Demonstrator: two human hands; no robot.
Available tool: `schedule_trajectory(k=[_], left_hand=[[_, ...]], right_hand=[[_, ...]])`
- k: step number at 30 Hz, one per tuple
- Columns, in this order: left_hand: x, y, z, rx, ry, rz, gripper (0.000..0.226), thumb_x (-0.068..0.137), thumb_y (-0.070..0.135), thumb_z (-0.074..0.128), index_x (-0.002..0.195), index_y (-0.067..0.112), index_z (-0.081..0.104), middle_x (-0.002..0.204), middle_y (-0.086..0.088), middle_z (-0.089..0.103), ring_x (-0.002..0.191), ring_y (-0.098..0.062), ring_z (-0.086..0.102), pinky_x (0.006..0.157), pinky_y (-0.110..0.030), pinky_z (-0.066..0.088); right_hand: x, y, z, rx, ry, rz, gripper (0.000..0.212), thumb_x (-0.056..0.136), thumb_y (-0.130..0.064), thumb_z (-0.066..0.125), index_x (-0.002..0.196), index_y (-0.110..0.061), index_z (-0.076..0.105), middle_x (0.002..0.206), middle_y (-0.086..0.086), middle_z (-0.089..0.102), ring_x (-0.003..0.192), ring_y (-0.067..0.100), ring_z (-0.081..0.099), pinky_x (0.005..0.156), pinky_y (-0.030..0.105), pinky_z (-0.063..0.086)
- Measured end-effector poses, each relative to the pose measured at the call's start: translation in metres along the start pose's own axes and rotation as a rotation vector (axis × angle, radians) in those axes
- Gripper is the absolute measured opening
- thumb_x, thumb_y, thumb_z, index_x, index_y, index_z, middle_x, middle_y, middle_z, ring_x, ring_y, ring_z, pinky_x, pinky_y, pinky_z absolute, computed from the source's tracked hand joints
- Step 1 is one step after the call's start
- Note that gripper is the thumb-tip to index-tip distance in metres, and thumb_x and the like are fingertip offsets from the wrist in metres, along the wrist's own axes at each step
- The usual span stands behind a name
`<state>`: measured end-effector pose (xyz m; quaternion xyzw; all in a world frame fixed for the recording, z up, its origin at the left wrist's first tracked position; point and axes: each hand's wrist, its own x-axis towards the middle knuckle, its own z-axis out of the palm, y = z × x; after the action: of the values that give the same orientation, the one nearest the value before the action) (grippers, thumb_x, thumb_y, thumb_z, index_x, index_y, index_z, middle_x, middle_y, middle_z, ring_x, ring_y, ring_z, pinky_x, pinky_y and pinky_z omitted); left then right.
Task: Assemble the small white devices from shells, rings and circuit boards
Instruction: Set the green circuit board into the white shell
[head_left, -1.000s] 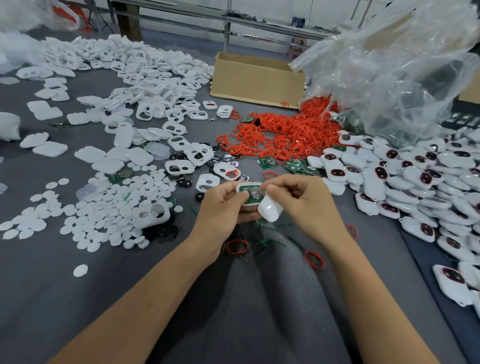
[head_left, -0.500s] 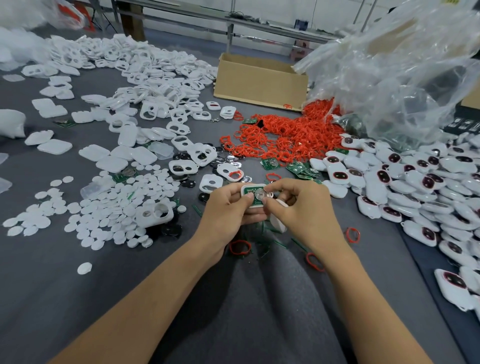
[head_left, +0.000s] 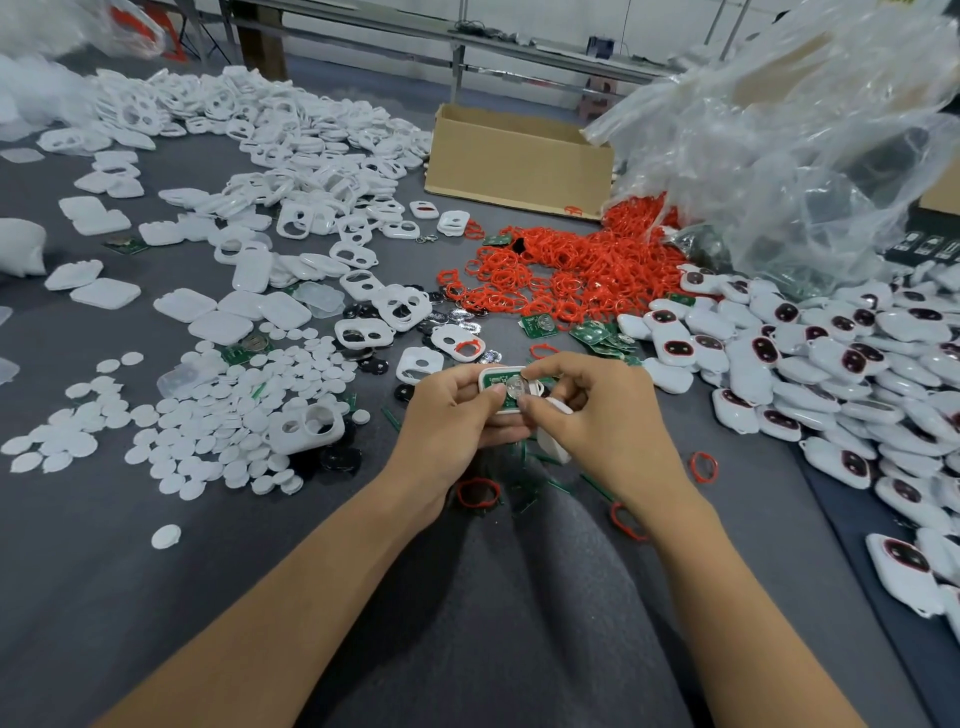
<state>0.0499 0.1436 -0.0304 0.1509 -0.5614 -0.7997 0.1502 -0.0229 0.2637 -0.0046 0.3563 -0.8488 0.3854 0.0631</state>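
My left hand (head_left: 457, 413) grips a white shell (head_left: 501, 382) with a green circuit board and a silver coin cell inside it. My right hand (head_left: 597, 415) pinches the coin cell area with thumb and forefinger, while its lower fingers curl round a second white shell half (head_left: 553, 439). Both hands meet above the grey cloth at the table's near middle. A heap of red rings (head_left: 566, 270) lies beyond the hands. Loose green boards (head_left: 597, 332) lie just in front of that heap.
White shell parts (head_left: 291, 156) and round white discs (head_left: 234, 415) cover the left side. Finished white devices (head_left: 831, 353) pile up on the right. A cardboard box (head_left: 519, 161) and a clear plastic bag (head_left: 789, 145) stand at the back. Stray red rings (head_left: 704, 466) lie near my wrists.
The second shell half has sunk from in front of the held shell down under my right palm. My right fingertips moved onto the coin cell. The view has shifted slightly.
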Motion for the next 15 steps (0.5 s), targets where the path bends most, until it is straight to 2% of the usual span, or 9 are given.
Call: schedule_trajectory(k=[4, 7, 11, 15], left_hand=[[-0.0003, 0.0002, -0.0001, -0.006, -0.004, -0.004, 0.020, 0.098, -0.004, 0.047, 0.103, 0.004, 0.065, 0.084, -0.010, 0.074, 0.067, -0.017, 0.072, 0.064, -0.024, 0.059], [-0.0002, 0.0004, -0.0002, -0.007, -0.004, -0.010, 0.021, 0.098, -0.003, 0.048, 0.100, 0.006, 0.066, 0.084, -0.008, 0.075, 0.068, -0.016, 0.072, 0.063, -0.023, 0.059], [0.0006, 0.0005, -0.0005, -0.014, -0.002, -0.018, 0.020, 0.098, -0.002, 0.049, 0.099, 0.007, 0.067, 0.083, -0.008, 0.075, 0.070, -0.017, 0.073, 0.062, -0.023, 0.058], [0.0005, 0.0005, -0.0003, -0.024, -0.002, -0.022, 0.020, 0.098, -0.002, 0.048, 0.097, 0.007, 0.067, 0.080, -0.005, 0.076, 0.069, -0.016, 0.073, 0.061, -0.023, 0.058]], right_hand=[[-0.0010, 0.0004, 0.0002, -0.018, -0.006, -0.007, 0.017, 0.076, -0.011, 0.074, 0.092, -0.017, 0.074, 0.056, 0.004, 0.060, 0.049, 0.014, 0.046, 0.055, 0.024, 0.037], [-0.0016, 0.0000, 0.0006, -0.044, 0.004, -0.013, 0.016, 0.076, -0.011, 0.073, 0.091, -0.017, 0.074, 0.055, 0.000, 0.058, 0.049, 0.013, 0.047, 0.056, 0.026, 0.039], [-0.0020, 0.0000, 0.0003, -0.058, -0.003, -0.017, 0.017, 0.077, -0.011, 0.072, 0.092, -0.016, 0.074, 0.057, 0.002, 0.060, 0.050, 0.015, 0.048, 0.057, 0.030, 0.041], [-0.0020, -0.0001, 0.0003, -0.050, -0.007, -0.017, 0.016, 0.077, -0.011, 0.072, 0.092, -0.017, 0.073, 0.056, 0.000, 0.058, 0.048, 0.010, 0.045, 0.055, 0.027, 0.039]])
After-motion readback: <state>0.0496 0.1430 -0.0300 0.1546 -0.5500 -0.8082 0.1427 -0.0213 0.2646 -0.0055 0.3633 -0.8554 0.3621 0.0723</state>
